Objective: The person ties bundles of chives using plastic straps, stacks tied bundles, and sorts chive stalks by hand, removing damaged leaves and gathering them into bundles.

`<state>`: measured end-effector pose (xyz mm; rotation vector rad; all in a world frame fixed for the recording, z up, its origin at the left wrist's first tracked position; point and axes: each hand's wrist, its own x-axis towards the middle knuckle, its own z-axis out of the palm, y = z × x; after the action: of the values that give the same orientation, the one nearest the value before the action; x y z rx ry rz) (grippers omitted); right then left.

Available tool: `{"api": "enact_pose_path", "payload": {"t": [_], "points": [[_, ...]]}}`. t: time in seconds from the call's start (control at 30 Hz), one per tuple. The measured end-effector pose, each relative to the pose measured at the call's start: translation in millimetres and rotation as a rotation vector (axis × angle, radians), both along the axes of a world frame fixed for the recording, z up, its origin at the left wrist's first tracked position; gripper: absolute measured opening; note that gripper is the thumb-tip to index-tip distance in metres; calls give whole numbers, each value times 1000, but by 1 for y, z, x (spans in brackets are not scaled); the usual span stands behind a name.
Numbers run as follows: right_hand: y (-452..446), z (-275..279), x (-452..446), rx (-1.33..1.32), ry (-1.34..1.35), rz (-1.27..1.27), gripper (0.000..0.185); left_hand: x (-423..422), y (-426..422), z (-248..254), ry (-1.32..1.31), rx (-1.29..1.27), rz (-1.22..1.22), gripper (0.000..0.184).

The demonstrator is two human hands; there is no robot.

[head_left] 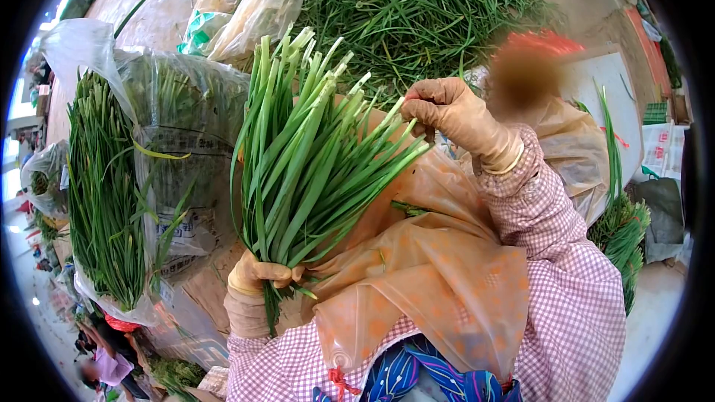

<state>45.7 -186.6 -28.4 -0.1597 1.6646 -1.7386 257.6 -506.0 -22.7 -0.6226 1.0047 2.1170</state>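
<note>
A fanned bunch of long green stalks [298, 156] with pale cut ends upward stands over my lap. Around its lower part my left hand [261, 275], in a tan glove, is closed. My right hand [454, 115], gloved too, pinches the pale tip of a stalk at the bunch's upper right side. An orange-tinted plastic sheet [432, 253] covers my lap below the bunch.
Loose green stalks [410, 7] lie in a large heap at the top. At the left are a bundle of greens [108, 193] and a filled clear bag [186, 112]. A person [112, 365] is at the lower left. More greens [625, 246] lie right.
</note>
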Motion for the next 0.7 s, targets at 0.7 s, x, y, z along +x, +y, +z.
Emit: {"api": "enact_pose_path", "payload": {"t": [0.7], "points": [[-22,19,46,293,1329,-149,9,4,9,1,9,-54,95,59]]}}
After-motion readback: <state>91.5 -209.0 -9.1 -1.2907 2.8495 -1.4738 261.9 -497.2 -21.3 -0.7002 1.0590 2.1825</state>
